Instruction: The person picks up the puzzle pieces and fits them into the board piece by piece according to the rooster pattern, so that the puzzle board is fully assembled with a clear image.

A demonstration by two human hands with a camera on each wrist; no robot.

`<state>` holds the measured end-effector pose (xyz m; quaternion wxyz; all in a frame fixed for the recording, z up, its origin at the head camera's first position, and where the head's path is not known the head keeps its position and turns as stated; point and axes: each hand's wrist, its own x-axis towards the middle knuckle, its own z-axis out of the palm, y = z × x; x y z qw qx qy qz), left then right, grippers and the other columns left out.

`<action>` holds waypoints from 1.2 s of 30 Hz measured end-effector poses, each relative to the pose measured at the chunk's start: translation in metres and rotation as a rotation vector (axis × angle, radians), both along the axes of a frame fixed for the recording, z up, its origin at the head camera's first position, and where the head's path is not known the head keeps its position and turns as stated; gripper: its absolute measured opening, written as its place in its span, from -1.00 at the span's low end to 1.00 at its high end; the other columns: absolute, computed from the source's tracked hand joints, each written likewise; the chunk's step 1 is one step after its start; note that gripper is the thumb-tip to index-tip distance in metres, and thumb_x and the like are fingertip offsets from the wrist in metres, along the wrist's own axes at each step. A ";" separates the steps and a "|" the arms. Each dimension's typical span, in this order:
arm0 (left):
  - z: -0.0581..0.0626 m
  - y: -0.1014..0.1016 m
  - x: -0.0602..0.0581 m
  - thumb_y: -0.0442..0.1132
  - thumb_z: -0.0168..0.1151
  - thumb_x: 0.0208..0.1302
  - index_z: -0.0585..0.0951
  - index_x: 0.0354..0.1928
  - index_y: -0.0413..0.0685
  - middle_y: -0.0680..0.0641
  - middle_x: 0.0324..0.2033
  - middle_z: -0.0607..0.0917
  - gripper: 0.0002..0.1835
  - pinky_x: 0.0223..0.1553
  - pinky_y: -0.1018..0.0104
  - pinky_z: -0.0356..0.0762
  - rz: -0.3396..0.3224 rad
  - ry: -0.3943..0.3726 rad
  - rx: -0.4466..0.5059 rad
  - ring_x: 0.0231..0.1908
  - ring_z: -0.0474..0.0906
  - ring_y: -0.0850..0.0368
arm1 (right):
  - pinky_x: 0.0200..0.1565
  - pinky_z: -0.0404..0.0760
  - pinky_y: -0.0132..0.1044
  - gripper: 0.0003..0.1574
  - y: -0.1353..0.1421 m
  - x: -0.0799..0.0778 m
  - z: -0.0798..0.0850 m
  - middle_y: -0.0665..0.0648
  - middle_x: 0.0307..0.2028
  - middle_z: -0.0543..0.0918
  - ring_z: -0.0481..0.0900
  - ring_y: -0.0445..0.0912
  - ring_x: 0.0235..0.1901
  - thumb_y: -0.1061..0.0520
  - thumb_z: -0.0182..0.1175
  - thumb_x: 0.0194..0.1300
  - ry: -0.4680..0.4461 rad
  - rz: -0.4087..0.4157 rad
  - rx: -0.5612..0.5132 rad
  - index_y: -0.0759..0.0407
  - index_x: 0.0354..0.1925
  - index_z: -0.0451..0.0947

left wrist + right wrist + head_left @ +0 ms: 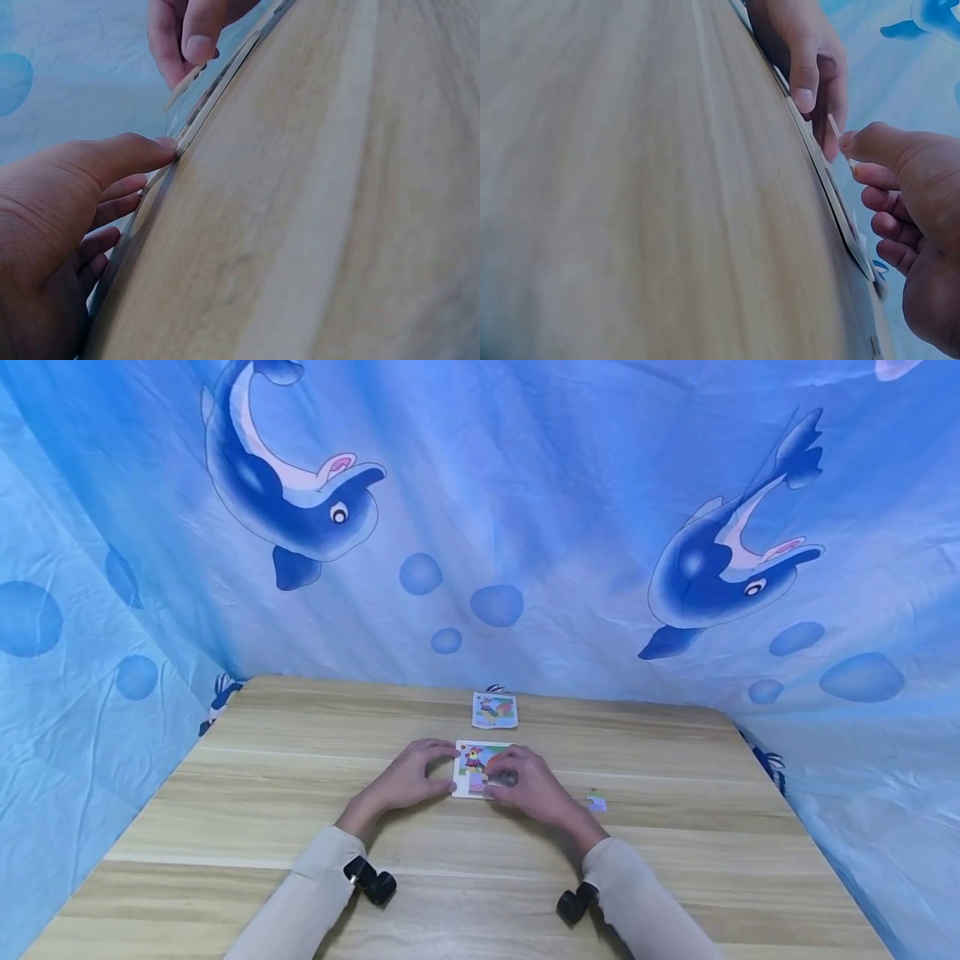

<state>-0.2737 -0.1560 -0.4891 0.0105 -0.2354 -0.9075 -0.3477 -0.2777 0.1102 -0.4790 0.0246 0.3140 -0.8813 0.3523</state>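
Note:
A small jigsaw puzzle board [462,783] with a white border and a colourful bird picture lies on the wooden table. My left hand [411,774] holds the board at its left side, thumb at the near corner and a finger at the far one. Over the board, my right hand [525,783] pinches a thin puzzle piece [840,141] between thumb and index finger. That piece is tilted, its edge raised over the board in the left wrist view. The right fingers hide the right part of the board in the head view.
Behind the board lies a square picture card [495,711] with a similar bird design. A loose puzzle piece [597,803] rests on the table [480,893] beside my right wrist. A blue dolphin-print curtain [570,527] hangs behind the table and down both sides.

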 end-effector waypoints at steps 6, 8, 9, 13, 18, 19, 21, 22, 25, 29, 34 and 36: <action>0.000 0.000 -0.001 -0.09 0.42 0.23 0.59 0.33 -0.07 -0.19 0.41 0.51 -0.39 0.50 -0.33 0.21 -0.001 0.004 -0.005 0.47 0.31 -0.28 | 0.03 0.60 -0.19 -0.74 -0.010 -0.001 0.000 0.00 -0.11 0.70 0.56 -0.12 -0.05 0.03 0.49 0.23 -0.006 0.007 0.003 0.07 -0.12 0.80; 0.000 0.000 -0.001 -0.09 0.41 0.24 0.59 0.33 -0.07 -0.19 0.41 0.51 -0.39 0.49 -0.33 0.21 -0.001 0.003 -0.006 0.47 0.31 -0.28 | 0.01 0.58 -0.22 -0.74 -0.012 -0.002 -0.001 0.00 -0.12 0.70 0.55 -0.13 -0.07 0.03 0.49 0.23 -0.013 0.001 0.012 0.08 -0.12 0.80; 0.000 0.000 -0.001 -0.08 0.41 0.24 0.59 0.33 -0.07 -0.18 0.41 0.51 -0.39 0.49 -0.33 0.22 -0.002 0.000 -0.006 0.47 0.31 -0.28 | 0.01 0.58 -0.23 -0.75 -0.013 -0.002 -0.002 0.00 -0.13 0.69 0.55 -0.13 -0.07 0.03 0.49 0.23 -0.008 0.000 0.019 0.07 -0.13 0.80; 0.001 0.001 -0.001 -0.08 0.41 0.25 0.58 0.34 -0.06 -0.17 0.42 0.50 -0.39 0.49 -0.33 0.22 -0.002 -0.010 -0.007 0.47 0.30 -0.28 | 0.00 0.59 -0.22 -0.76 -0.016 -0.004 -0.005 0.00 -0.13 0.70 0.56 -0.11 -0.07 0.02 0.49 0.23 0.018 -0.003 0.046 0.06 -0.14 0.80; 0.001 0.001 -0.001 -0.08 0.42 0.24 0.59 0.33 -0.06 -0.18 0.41 0.51 -0.39 0.49 -0.32 0.23 0.000 -0.006 -0.006 0.46 0.31 -0.27 | 0.03 0.60 -0.17 -0.75 -0.018 -0.004 -0.008 0.00 -0.13 0.71 0.56 -0.10 -0.04 0.02 0.49 0.23 0.025 -0.013 0.059 0.06 -0.13 0.80; 0.001 0.001 -0.001 -0.08 0.42 0.24 0.59 0.33 -0.06 -0.17 0.41 0.51 -0.39 0.49 -0.32 0.23 -0.001 -0.006 -0.005 0.47 0.31 -0.27 | 0.04 0.60 -0.16 -0.75 -0.019 -0.004 -0.007 0.01 -0.13 0.71 0.56 -0.10 -0.04 0.02 0.49 0.23 0.023 -0.015 0.056 0.06 -0.13 0.79; 0.001 0.001 -0.001 -0.09 0.42 0.24 0.59 0.33 -0.06 -0.17 0.41 0.51 -0.40 0.49 -0.32 0.23 -0.001 -0.009 0.000 0.47 0.31 -0.27 | 0.05 0.61 -0.14 -0.75 -0.019 -0.004 -0.007 0.01 -0.13 0.71 0.57 -0.09 -0.04 0.02 0.49 0.23 0.013 -0.016 0.050 0.07 -0.13 0.79; 0.000 0.001 -0.001 -0.09 0.42 0.24 0.59 0.33 -0.06 -0.17 0.41 0.51 -0.40 0.49 -0.32 0.23 -0.002 -0.011 0.001 0.47 0.31 -0.27 | 0.05 0.61 -0.14 -0.74 -0.019 -0.003 -0.007 0.01 -0.13 0.71 0.57 -0.09 -0.03 0.03 0.49 0.23 0.010 -0.017 0.051 0.07 -0.12 0.80; 0.000 0.001 -0.001 -0.09 0.42 0.25 0.59 0.33 -0.05 -0.17 0.42 0.50 -0.40 0.50 -0.32 0.21 0.000 -0.017 -0.002 0.47 0.30 -0.26 | 0.05 0.61 -0.14 -0.74 -0.020 -0.003 -0.007 0.00 -0.13 0.70 0.56 -0.10 -0.03 0.02 0.48 0.24 0.008 -0.023 0.054 0.07 -0.12 0.80; 0.001 0.001 0.000 -0.09 0.41 0.25 0.59 0.33 -0.05 -0.18 0.42 0.50 -0.40 0.50 -0.32 0.21 0.004 -0.016 -0.005 0.48 0.30 -0.27 | 0.05 0.61 -0.13 -0.75 -0.021 -0.002 -0.006 -0.01 -0.13 0.70 0.56 -0.10 -0.03 0.02 0.48 0.25 0.010 -0.022 0.056 0.06 -0.11 0.80; 0.004 0.002 0.002 -0.11 0.42 0.23 0.60 0.32 -0.08 -0.20 0.41 0.51 -0.40 0.50 -0.32 0.22 0.003 -0.017 0.003 0.47 0.31 -0.28 | 0.06 0.63 -0.12 -0.73 -0.021 -0.001 -0.004 0.00 -0.11 0.70 0.56 -0.09 -0.02 0.02 0.47 0.27 -0.011 -0.019 0.056 0.07 -0.08 0.79; 0.004 0.002 0.002 -0.10 0.42 0.23 0.59 0.33 -0.08 -0.20 0.41 0.51 -0.40 0.49 -0.32 0.22 0.002 -0.015 0.000 0.47 0.31 -0.29 | 0.05 0.63 -0.14 -0.72 -0.021 -0.001 -0.003 0.00 -0.11 0.70 0.56 -0.09 -0.02 0.02 0.47 0.27 -0.012 -0.020 0.056 0.07 -0.07 0.79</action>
